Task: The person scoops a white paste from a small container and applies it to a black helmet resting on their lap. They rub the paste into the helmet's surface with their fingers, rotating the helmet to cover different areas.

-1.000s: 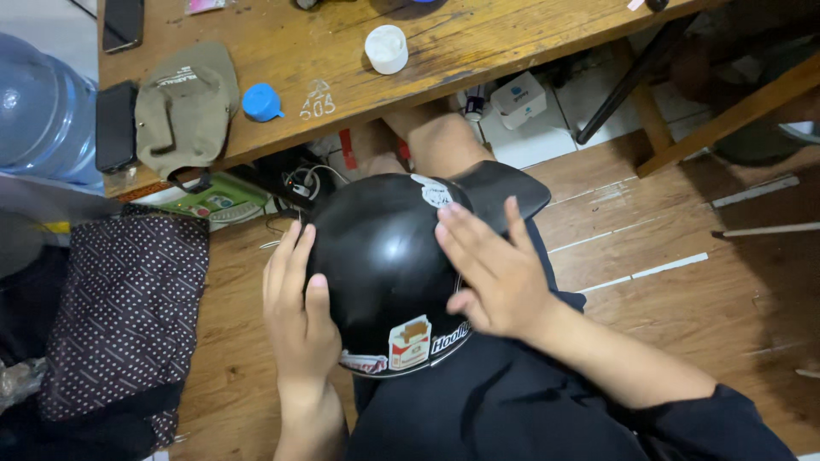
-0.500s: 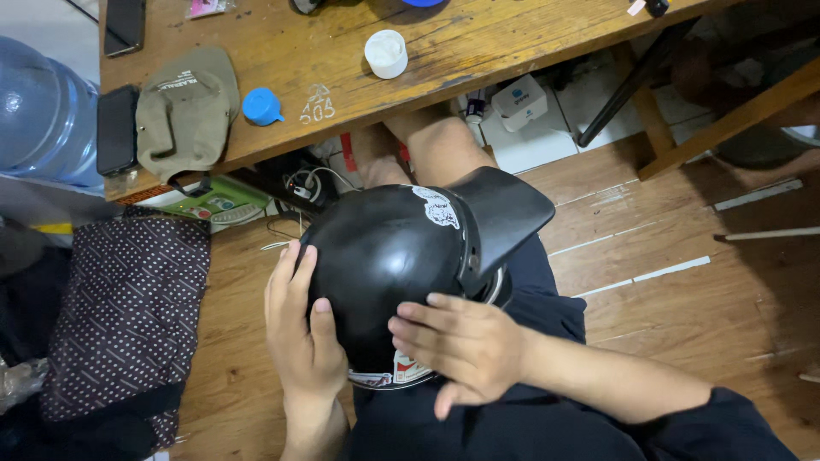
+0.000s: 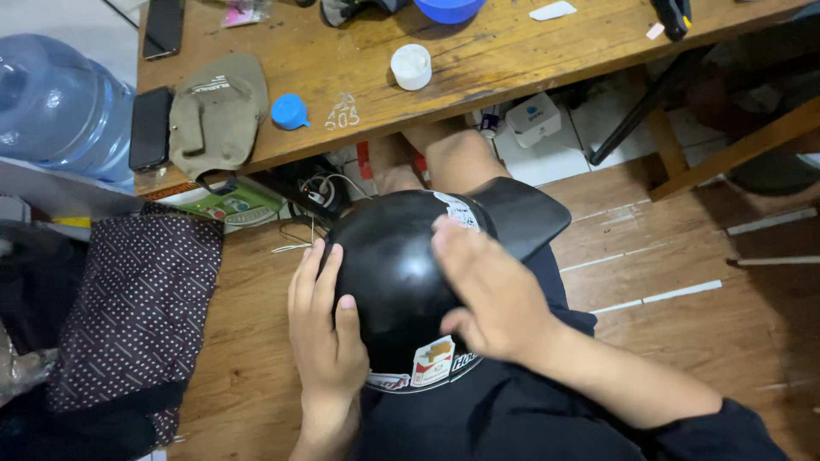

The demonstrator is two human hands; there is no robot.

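- Black helmet at centre frame, resting on the lap, short visor pointing toward upper right, stickers along its lower rim.
- Left hand flat against the helmet's left side, fingers stretched up over the shell, not curled around anything.
- Right hand spread open on top of the shell toward its right side, palm down, blurred; touching the surface, no grip visible.
- Hands apart, one on each flank of the helmet.
- Wooden bench across the top of the frame, above the helmet.
- On the bench: white round cap near upper centre, blue cap left of it, olive fabric cap further left, dark phone just beside that.
- Large blue water jug at upper left.
- Dotted dark cloth at lower left, on the wooden floor, well apart from the left hand.
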